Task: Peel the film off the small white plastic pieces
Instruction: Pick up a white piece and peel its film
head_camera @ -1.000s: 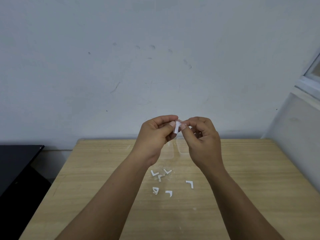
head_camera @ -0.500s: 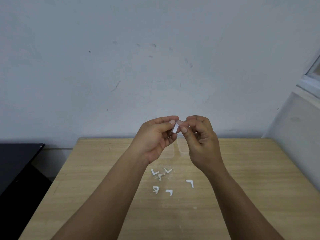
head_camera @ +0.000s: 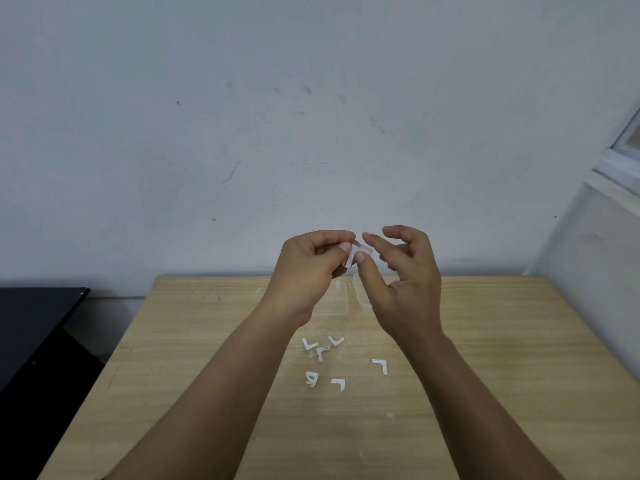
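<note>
Left hand (head_camera: pixel 311 271) pinching a small white piece (head_camera: pixel 350 258) above the bench (head_camera: pixel 485 341), right hand (head_camera: pixel 405 282) at 3 o'clock pinching its film (head_camera: pixel 365 249), loose white pieces (head_camera: pixel 329 358) at 6 o'clock

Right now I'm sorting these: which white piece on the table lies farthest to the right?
The L-shaped piece lying alone, below the right hand. The other pieces sit grouped farther left on the table.

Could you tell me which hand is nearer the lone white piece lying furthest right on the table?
Right. The right hand is raised above that white piece; the left hand is farther left.
</note>
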Motion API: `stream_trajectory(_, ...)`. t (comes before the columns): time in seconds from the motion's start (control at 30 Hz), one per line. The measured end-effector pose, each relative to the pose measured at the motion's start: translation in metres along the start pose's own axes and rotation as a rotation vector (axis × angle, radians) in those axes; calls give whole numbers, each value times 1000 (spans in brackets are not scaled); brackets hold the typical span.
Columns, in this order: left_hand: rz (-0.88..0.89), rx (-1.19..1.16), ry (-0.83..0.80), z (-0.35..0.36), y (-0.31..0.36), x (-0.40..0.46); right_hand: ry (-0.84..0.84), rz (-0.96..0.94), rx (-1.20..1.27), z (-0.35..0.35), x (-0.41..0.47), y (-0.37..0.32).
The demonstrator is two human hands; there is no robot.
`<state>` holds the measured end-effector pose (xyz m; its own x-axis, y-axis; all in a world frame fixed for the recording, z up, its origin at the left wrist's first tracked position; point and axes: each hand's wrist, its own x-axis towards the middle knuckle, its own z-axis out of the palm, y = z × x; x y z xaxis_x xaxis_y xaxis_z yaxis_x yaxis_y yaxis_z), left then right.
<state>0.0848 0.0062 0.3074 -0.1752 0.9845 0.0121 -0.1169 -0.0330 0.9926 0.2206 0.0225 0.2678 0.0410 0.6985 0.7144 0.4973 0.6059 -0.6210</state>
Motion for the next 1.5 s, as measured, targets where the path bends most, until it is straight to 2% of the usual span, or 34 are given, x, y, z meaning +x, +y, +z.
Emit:
stream_trajectory(0.23, -5, -4, 16, 1, -2, 2, 23, -121, -171, 6, -4, 4)
stream_trajectory(0.47, -125, -106, -22, -2, -4, 2, -124, 212, 139, 4, -1, 2)
stream_trajectory(0.6, -192, -203, -19, -4, -6, 3, -151, 163, 127, 4, -6, 3)
stream_trajectory(0.9, -192, -243, 66, -7, -22, 5, -186, 41, 67, 11, -23, 10)
stream_trajectory(1.5, -230, -305, 184, -19, -54, 13, -232, 44, 98, 41, -60, 33)
